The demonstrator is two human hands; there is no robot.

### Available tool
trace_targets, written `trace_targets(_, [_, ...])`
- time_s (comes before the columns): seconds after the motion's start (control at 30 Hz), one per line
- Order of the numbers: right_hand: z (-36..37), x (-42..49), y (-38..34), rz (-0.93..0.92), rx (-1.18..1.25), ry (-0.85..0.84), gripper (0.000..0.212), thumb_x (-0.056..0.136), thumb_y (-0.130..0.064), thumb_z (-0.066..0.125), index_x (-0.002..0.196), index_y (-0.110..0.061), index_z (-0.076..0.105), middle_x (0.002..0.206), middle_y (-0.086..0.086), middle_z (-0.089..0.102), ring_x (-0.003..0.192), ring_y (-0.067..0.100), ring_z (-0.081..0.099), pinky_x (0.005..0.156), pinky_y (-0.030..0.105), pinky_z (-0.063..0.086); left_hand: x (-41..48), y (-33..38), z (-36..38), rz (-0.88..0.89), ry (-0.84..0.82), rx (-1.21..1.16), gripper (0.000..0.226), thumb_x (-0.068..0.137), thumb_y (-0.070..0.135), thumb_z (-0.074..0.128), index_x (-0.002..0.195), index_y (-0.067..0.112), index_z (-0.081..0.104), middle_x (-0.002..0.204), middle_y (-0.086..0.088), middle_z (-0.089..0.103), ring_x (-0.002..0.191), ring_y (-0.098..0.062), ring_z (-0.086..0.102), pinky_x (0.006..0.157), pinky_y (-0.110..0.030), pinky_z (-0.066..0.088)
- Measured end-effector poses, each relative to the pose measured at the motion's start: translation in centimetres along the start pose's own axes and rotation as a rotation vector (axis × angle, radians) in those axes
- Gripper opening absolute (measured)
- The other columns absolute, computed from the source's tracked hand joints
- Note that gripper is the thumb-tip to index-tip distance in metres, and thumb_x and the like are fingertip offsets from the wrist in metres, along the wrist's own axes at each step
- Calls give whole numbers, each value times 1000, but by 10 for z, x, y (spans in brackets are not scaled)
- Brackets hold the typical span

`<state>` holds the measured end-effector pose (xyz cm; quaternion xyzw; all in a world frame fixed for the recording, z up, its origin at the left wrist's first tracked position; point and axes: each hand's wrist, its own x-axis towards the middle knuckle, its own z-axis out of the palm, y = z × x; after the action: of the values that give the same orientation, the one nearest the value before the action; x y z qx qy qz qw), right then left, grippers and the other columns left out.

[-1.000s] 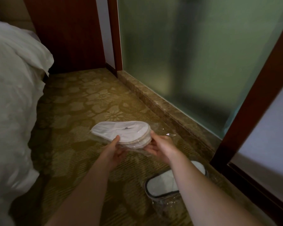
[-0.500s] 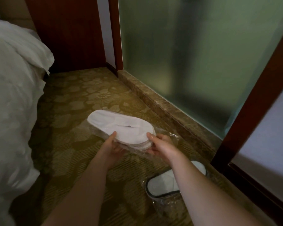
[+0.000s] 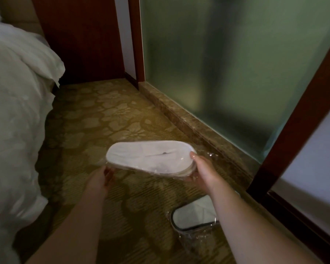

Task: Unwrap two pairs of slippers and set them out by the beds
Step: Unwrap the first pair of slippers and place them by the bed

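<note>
1. Whereas a second ago both hands sat close together at the near end of the wrapped slippers point(image 3: 151, 159), they are now spread to opposite ends, and the pack has turned to lie lengthwise between them, held above the carpet point(image 3: 107, 119).
2. At the pack's left end, the left hand point(image 3: 101, 180) pinches the edge of the plastic wrap point(image 3: 204, 155) between thumb and fingers; its grip is blurred by motion.
3. At the rounded right end, the right hand point(image 3: 202, 172) cups the pack from below, thumb pressed on the top edge, fingers curled under.
4. Flat and white, the slippers are stacked one on the other inside clear film; a thin slit with a small dark spot runs across the upper face, and cream-coloured sole edges show just beside the right thumb.
5. Loose wrap bunches past the right hand, toward the stone sill point(image 3: 189, 122).
6. Below the right forearm, a second wrapped pair point(image 3: 194, 212) lies on the carpet, white with a dark rim, partly hidden by the arm.
7. Left of the left hand, white bedding point(image 3: 17, 111) hangs to the floor.
8. No writing or brand mark can be read on the slippers or wrap.
</note>
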<state>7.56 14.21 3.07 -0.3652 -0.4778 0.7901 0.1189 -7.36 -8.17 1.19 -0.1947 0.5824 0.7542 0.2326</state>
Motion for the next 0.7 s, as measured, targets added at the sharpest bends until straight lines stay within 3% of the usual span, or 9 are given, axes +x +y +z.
trace_targets(0.07, [-5, -1, -2, -6, -26, 38, 24, 93, -28, 53, 113, -14, 53, 105, 13, 59, 88, 30, 62, 74, 48, 58, 2, 0, 2, 27, 0, 66, 40, 98, 16, 42, 136, 5, 47, 125, -11, 59, 80, -12, 54, 101, -35, 43])
trace_targets(0.13, [-12, 1, -3, -18, -69, 82, 26, 93, -30, 54, 115, -17, 53, 110, 14, 57, 88, 30, 61, 79, 50, 57, 0, -2, 3, 9, 7, 107, 47, 99, 22, 39, 142, 3, 38, 135, -12, 55, 101, -19, 59, 109, -35, 37])
trace_targets(0.2, [-15, 1, -2, -23, -84, 109, 27, 93, -33, 52, 117, -22, 53, 112, 13, 59, 88, 29, 61, 72, 43, 57, -5, -6, 6, -63, -17, 139, 52, 96, 33, 46, 141, 8, 39, 141, -10, 50, 125, -27, 52, 104, -38, 41])
trace_targets(0.27, [-17, 0, -2, -38, -83, 131, 27, 93, -36, 50, 118, -26, 54, 110, 11, 61, 89, 27, 61, 70, 38, 55, -15, -7, 12, -140, -112, 147, 52, 91, 34, 56, 136, 12, 43, 126, -11, 56, 112, -29, 57, 92, -43, 48])
trace_targets(0.37, [-19, 1, -3, 9, 11, 133, 34, 91, -40, 51, 119, -22, 56, 112, 13, 63, 99, 31, 62, 85, 46, 56, -27, -3, 29, -158, -220, 69, 40, 89, 28, 60, 121, 12, 43, 97, -12, 59, 83, -25, 58, 71, -38, 50])
trace_targets(0.43, [-18, 1, -3, 35, 103, 120, 42, 87, -45, 55, 119, -19, 57, 113, 14, 65, 102, 33, 64, 86, 47, 56, -27, 0, 39, -101, -192, -29, 48, 89, 31, 61, 126, 5, 44, 95, -12, 59, 82, -25, 58, 80, -38, 52])
trace_targets(0.53, [-20, 2, -6, 33, 113, 116, 42, 85, -48, 57, 114, -19, 59, 108, 14, 67, 99, 31, 66, 86, 45, 56, -21, 1, 45, -54, -105, -86, 58, 90, 40, 57, 135, 6, 42, 115, -16, 57, 101, -31, 59, 97, -48, 50])
trace_targets(0.63, [-24, -3, -7, 72, 26, 117, 30, 85, -40, 62, 100, -15, 63, 101, 15, 68, 94, 31, 67, 86, 43, 56, -19, 0, 40, -43, -23, -38, 50, 96, 39, 46, 136, 8, 42, 121, -15, 56, 109, -31, 58, 98, -46, 49])
trace_targets(0.7, [-25, -4, -5, 57, -62, 136, 29, 82, -31, 68, 103, -11, 66, 96, 16, 68, 81, 28, 65, 73, 37, 57, -17, 0, 35, -3, 45, -1, 47, 98, 34, 43, 138, 9, 41, 128, -15, 55, 116, -32, 57, 94, -44, 51])
